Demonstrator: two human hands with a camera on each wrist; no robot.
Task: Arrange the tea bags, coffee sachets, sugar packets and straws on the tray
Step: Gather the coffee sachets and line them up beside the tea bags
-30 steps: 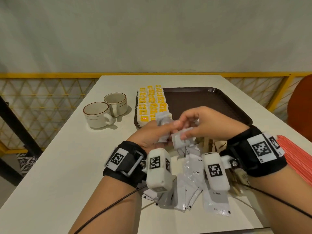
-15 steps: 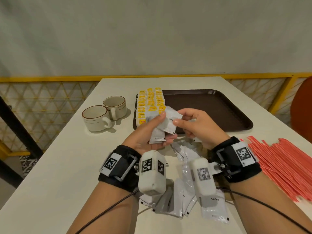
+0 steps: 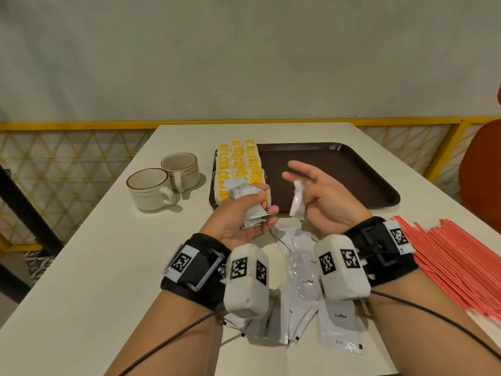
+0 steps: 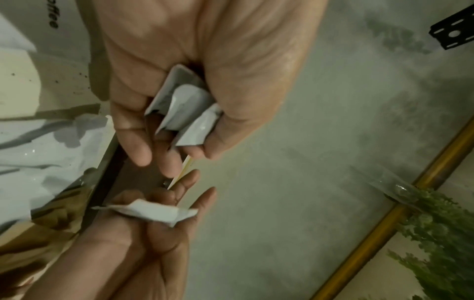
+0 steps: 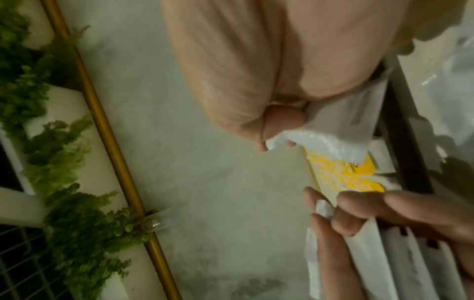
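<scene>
My left hand (image 3: 244,213) grips a small stack of white coffee sachets (image 3: 250,203) just in front of the brown tray (image 3: 352,164). In the left wrist view the stack of sachets (image 4: 184,109) sits fanned between thumb and curled fingers. My right hand (image 3: 320,196) hovers over the tray's near edge and pinches a single white sachet (image 3: 296,202), with index and middle fingers stretched out. Yellow tea bags (image 3: 238,164) lie in rows along the tray's left side. More coffee sachets (image 3: 336,324) lie loose on the table under my wrists. Red straws (image 3: 455,261) lie at the right.
Two cream cups (image 3: 151,188) (image 3: 180,169) stand left of the tray. Brown packets (image 4: 56,219) lie among the loose sachets. A yellow railing (image 3: 81,126) runs behind the white table (image 3: 95,253), and an orange chair (image 3: 482,169) stands at the right.
My hands, joined over the stack a second ago, have come apart. The right hand has drawn away to the right with one sachet, and the left hand keeps the stack.
</scene>
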